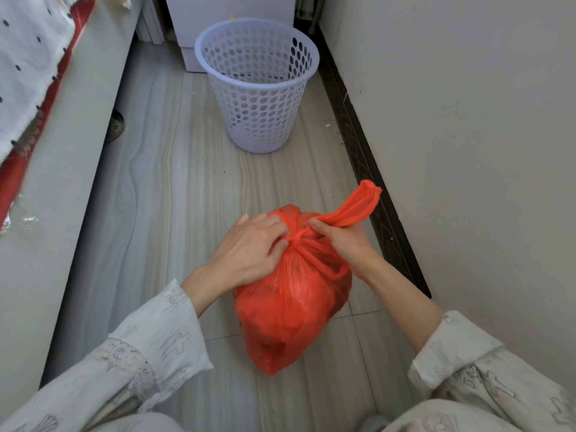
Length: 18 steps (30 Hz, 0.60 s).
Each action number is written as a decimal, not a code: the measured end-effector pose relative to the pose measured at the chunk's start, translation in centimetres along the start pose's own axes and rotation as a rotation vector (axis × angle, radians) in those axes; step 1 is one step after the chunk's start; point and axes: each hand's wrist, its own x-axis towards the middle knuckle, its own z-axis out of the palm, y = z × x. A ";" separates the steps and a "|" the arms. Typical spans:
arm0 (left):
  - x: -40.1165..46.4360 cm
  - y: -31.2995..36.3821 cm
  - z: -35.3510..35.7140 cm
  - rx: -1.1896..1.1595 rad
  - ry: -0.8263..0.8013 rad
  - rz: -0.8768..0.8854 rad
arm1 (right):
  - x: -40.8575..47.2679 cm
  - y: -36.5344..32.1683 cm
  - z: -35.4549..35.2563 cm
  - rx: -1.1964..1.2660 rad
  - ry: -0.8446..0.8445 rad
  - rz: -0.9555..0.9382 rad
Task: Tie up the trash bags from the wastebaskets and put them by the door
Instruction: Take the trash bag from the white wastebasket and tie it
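The floor point(174, 188) makes a narrow lane between the bed point(71, 145) on the left and the wall point(467, 135) on the right. The basket point(260, 85) stands in the far end of it. Between basket and bag point(290, 310) the floor is open.

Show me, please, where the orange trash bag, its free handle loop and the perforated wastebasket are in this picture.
orange trash bag point(290, 310): head view, on its bulging body.
handle loop point(363, 204): head view, on the twisted strip above the right hand.
wastebasket point(261, 110): head view, on its perforated front wall.
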 end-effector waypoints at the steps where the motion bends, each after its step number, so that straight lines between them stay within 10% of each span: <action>1: -0.1 0.1 -0.1 -0.007 -0.004 0.015 | 0.2 -0.1 -0.2 -0.020 0.029 0.014; 18: -0.2 1.0 -1.2 -0.317 -0.151 -0.025 | 1.3 -1.2 -3.3 -0.021 0.065 0.116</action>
